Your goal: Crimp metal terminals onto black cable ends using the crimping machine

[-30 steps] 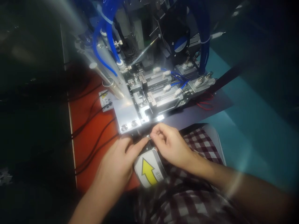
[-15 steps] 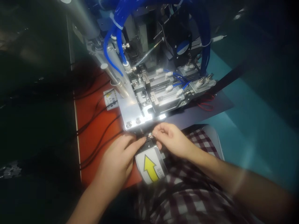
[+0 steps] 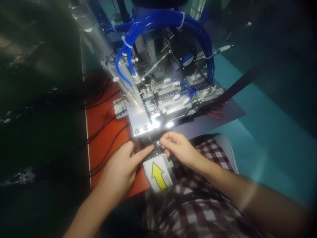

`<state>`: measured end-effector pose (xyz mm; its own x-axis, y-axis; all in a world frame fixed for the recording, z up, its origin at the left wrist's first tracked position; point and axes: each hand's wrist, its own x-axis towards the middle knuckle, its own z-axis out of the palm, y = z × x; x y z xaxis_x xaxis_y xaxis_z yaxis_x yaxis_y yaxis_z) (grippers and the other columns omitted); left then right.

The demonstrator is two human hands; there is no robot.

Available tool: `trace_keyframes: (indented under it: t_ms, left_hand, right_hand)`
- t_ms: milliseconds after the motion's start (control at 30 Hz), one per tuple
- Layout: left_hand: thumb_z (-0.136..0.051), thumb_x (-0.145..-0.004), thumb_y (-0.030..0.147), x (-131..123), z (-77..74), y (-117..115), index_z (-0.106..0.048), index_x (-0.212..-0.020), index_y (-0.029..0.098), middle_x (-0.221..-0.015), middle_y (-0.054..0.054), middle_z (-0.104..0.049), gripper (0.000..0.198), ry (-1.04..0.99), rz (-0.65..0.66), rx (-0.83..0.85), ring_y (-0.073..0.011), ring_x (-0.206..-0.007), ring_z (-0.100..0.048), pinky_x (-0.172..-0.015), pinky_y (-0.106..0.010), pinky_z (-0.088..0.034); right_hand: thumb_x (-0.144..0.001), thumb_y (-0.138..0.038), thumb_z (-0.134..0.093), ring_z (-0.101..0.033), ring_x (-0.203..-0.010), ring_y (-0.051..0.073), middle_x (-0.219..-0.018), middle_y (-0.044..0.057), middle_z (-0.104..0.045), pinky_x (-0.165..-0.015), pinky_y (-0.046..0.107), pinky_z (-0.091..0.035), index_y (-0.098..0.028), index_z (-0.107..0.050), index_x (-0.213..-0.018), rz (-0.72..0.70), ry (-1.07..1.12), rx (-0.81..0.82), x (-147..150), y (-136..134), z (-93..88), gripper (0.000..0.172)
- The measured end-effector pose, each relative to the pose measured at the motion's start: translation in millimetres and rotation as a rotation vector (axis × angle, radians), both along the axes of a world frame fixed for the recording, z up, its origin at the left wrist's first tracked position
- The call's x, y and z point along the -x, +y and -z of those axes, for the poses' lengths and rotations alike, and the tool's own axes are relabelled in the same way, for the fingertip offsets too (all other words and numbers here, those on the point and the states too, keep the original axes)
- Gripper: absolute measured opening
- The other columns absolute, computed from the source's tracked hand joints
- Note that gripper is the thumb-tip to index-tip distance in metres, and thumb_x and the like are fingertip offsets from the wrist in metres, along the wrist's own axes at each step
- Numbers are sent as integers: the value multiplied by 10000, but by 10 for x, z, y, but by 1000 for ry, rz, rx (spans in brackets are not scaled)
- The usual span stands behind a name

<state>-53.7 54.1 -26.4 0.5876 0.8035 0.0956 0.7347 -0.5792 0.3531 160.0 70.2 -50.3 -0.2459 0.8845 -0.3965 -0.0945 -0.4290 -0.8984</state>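
Observation:
My left hand (image 3: 122, 167) and my right hand (image 3: 178, 149) meet just below the front edge of a shiny metal fixture plate (image 3: 142, 120). Their fingertips pinch a tiny metal part (image 3: 157, 144) between them, the left index finger pointing at it from the left and the right thumb and fingers closed on it from the right. Right under the part sits a white label with a yellow arrow (image 3: 159, 173).
The machine (image 3: 168, 82) behind carries blue air hoses (image 3: 163, 23), small cylinders and red wires (image 3: 216, 114). Black cables (image 3: 109, 132) cross an orange surface (image 3: 101, 145) at left. A teal table (image 3: 262, 132) lies to the right. Checked fabric (image 3: 203, 205) covers my lap.
The view has tilted up, showing more of the blue hoses. Both hands stay pinched on the small part below the plate, shifting only slightly.

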Motion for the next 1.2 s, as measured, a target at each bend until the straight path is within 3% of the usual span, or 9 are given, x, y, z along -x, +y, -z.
trace_keyframes:
  t_ms: [167,400,700,867,967,1067,1200]
  left_hand:
    - [-407,-914,61,80,-32,-72,-597,-1229,171,-1083,-99,-592,384,17,11,-70,-197,-983,-582,-804,-304,-525]
    - [-418,-904,49,234,72,71,-633,-1192,255,-1120,-79,-602,414,-99,88,-72,-201,-1014,-575,-831,-330,-513]
    - [-403,-944,141,378,-39,-118,-537,-1271,230,-1159,-88,-568,365,3,-39,56,-196,-1035,-579,-840,-300,-511]
    - [-383,-920,60,419,27,-114,-528,-1274,241,-1136,-97,-567,423,40,47,-126,-219,-993,-551,-810,-358,-480]
    - [-393,-905,25,423,75,-110,-499,-1291,243,-1136,-94,-554,456,28,57,-154,-221,-994,-531,-802,-361,-468]
    - [-407,-900,17,429,97,-115,-504,-1282,230,-1132,-92,-549,447,18,48,-161,-224,-997,-522,-817,-371,-461]
    - [-419,-904,32,431,110,-122,-533,-1260,209,-1127,-95,-558,413,2,40,-169,-229,-995,-531,-814,-367,-463]
  right_hand:
    - [-892,-276,-556,-532,-486,100,-512,-68,-541,-553,242,-415,-182,-508,-740,-12,-95,-23,18,-12,-9,185]
    - [-891,-301,-542,-542,-489,110,-501,-65,-545,-557,253,-436,-185,-508,-749,-39,-99,-47,5,-7,16,186]
    - [-900,-303,-530,-503,-491,103,-511,-58,-553,-554,247,-404,-186,-500,-745,-61,-135,-62,-4,-3,19,196]
    - [-909,-328,-524,-519,-498,111,-547,-52,-545,-549,256,-422,-189,-517,-776,-53,-201,-120,-22,-33,38,192]
    - [-927,-287,-499,-585,-571,130,-718,-5,-630,-577,273,-455,-186,-578,-921,-8,-400,-312,-57,-105,4,128]
    - [-927,-184,-485,-647,-808,176,-946,58,-690,-727,300,-483,-180,-624,-1065,-19,-647,-664,-98,-177,-60,195]
    - [-895,-101,-475,-643,-751,175,-876,60,-702,-685,281,-472,-155,-686,-1058,-163,-852,-956,-145,-186,-90,272]
